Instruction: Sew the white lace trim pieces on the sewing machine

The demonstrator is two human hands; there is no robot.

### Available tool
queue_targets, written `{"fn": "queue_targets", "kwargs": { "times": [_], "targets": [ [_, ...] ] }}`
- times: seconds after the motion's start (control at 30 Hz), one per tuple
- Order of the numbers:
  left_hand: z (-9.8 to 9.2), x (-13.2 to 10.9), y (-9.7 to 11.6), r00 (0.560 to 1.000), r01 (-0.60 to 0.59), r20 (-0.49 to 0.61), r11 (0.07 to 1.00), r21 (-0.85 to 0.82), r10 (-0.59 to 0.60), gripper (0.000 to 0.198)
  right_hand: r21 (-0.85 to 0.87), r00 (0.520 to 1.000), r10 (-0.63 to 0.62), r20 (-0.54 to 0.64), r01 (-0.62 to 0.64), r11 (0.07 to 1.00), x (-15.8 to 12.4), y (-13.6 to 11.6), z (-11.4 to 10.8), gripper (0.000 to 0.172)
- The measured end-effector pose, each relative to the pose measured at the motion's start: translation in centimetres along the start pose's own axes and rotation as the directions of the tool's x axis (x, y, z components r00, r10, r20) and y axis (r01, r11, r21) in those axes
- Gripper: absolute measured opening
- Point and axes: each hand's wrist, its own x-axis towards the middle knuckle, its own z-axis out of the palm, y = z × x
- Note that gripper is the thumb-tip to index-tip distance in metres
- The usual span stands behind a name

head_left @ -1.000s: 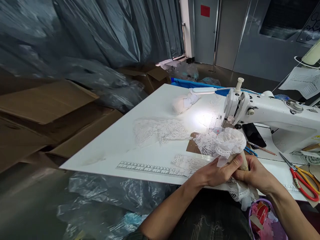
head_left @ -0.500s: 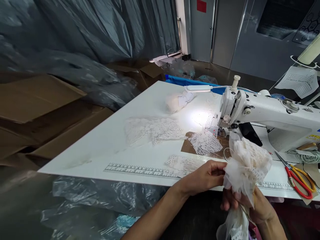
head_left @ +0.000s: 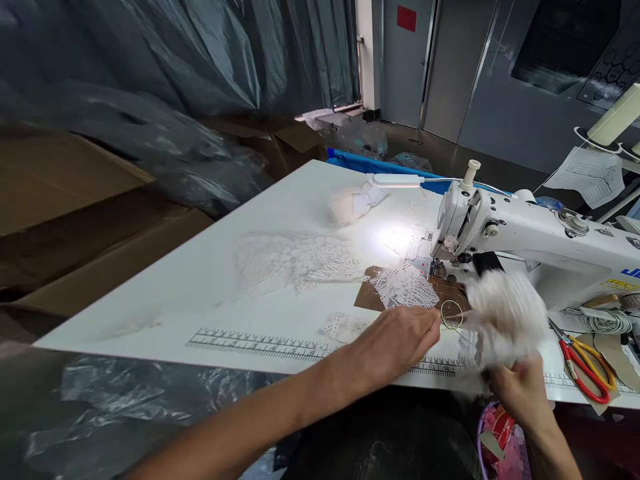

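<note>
My right hand (head_left: 520, 393) is closed around the lower end of a white lace bundle (head_left: 505, 313), which is blurred by motion and held up over the table's front edge. My left hand (head_left: 395, 340) reaches over the printed ruler (head_left: 260, 342), fingers pinched at a thin elastic loop (head_left: 451, 313) beside the bundle. Just past it a lace piece (head_left: 403, 287) lies on a brown card (head_left: 367, 298) in front of the needle of the white sewing machine (head_left: 525, 233).
More lace (head_left: 300, 257) is spread on the white table (head_left: 210, 280); a small lace scrap (head_left: 345, 325) and a fabric wad (head_left: 350, 203) lie there too. Red-handled scissors (head_left: 583, 363) sit at right. Cardboard boxes (head_left: 75, 227) and plastic sheeting stand left.
The lace bundle swung up and right in my right hand. My left hand let go of it and moved forward to the elastic loop on the table.
</note>
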Motion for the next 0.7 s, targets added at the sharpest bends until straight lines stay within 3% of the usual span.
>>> {"fn": "queue_targets", "kwargs": {
  "times": [0.07, 0.1, 0.17, 0.2, 0.27, 0.37, 0.47, 0.53, 0.63, 0.7],
  "targets": [
    [-0.6, 0.6, -0.6, 0.989, -0.005, 0.147, 0.988, -0.153, 0.028, 0.026, 0.119, 0.98, 0.056, 0.19, -0.08, 0.99, -0.1, -1.2, -0.3, 0.044],
    [-0.7, 0.9, -0.7, 0.964, 0.016, 0.257, 0.957, -0.29, 0.061, 0.04, 0.181, 0.952, 0.067, 0.297, -0.125, 0.976, -0.2, -1.8, -0.4, 0.047],
    [-0.4, 1.2, -0.7, 0.889, 0.119, 0.424, 0.809, -0.575, 0.171, 0.07, 0.273, 0.899, 0.046, 0.436, -0.18, 0.945, -0.1, -2.8, -0.2, 0.048],
    [-0.1, 1.3, -0.5, 0.869, 0.181, 0.448, 0.707, -0.683, 0.21, 0.08, 0.298, 0.893, 0.037, 0.45, -0.188, 0.936, 0.0, -3.1, 0.1, 0.047],
    [0.9, 1.2, -0.1, 0.883, 0.273, 0.429, 0.535, -0.799, 0.191, 0.089, 0.327, 0.889, 0.067, 0.453, -0.235, 0.915, 0.2, -3.0, 0.9, 0.051],
    [1.8, 1.1, 0.4, 0.924, 0.324, 0.38, 0.449, -0.832, 0.037, 0.088, 0.396, 0.902, 0.181, 0.393, -0.343, 0.852, 0.2, -2.1, 2.5, 0.06],
    [1.8, 1.2, 0.6, 0.914, 0.36, 0.405, 0.481, -0.8, -0.01, 0.076, 0.47, 0.921, 0.275, 0.275, -0.378, 0.798, -0.4, -1.0, 3.6, 0.061],
    [1.4, 1.3, 0.6, 0.923, 0.335, 0.385, 0.529, -0.78, -0.017, 0.058, 0.507, 0.918, 0.244, 0.313, -0.379, 0.774, -1.0, -0.5, 3.8, 0.062],
    [1.0, 1.6, 0.8, 0.98, 0.198, 0.142, 0.558, -0.806, -0.142, 0.033, 0.533, 0.905, 0.073, 0.419, -0.311, 0.787, -1.8, 0.2, 3.2, 0.066],
    [0.8, 1.6, 1.0, 0.975, 0.141, 0.004, 0.608, -0.781, -0.221, 0.026, 0.512, 0.894, -0.017, 0.448, -0.24, 0.825, -1.9, 0.8, 2.3, 0.061]
  ]
}}
